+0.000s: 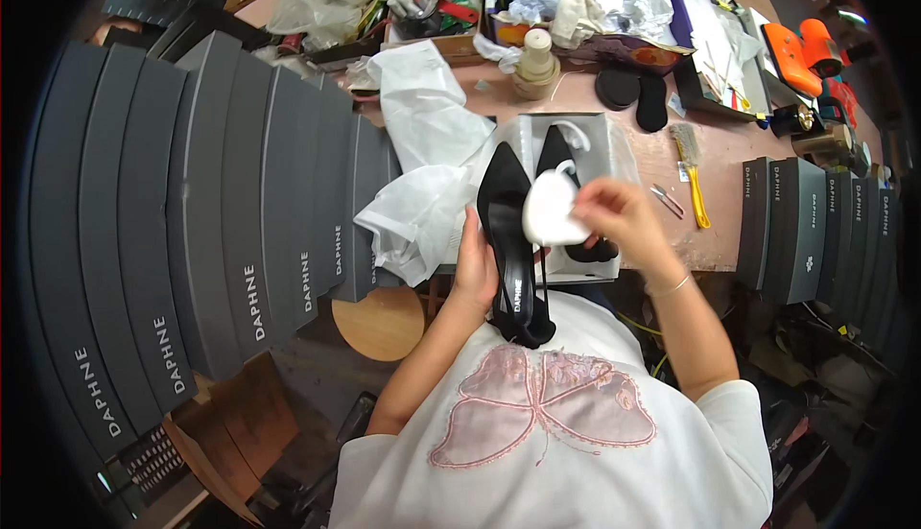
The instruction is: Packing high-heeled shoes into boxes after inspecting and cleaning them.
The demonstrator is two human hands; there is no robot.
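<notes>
My left hand [474, 268] is wrapped round the side of a black pointed slingback shoe [505, 208], whose toe points away from me. A white rounded shoe insert [551, 209] is pinched in my right hand [616, 220], just right of that shoe's opening; the hand is slightly blurred. Behind the insert, a second black shoe [554, 148] lies in an open shoebox [597, 128] lined with white paper, partly hidden by my right hand. A curved white strip [574, 133] shows beside its toe. White tissue paper [427, 107] spills over the box's left side.
Tall rows of dark grey shoeboxes [216, 203] stand at the left, with more grey shoeboxes [796, 232] at the right. On the table are a yellow-handled brush [693, 179], a small knife [669, 202] and a beige bottle [536, 64]. Cluttered bins [633, 49] line the back.
</notes>
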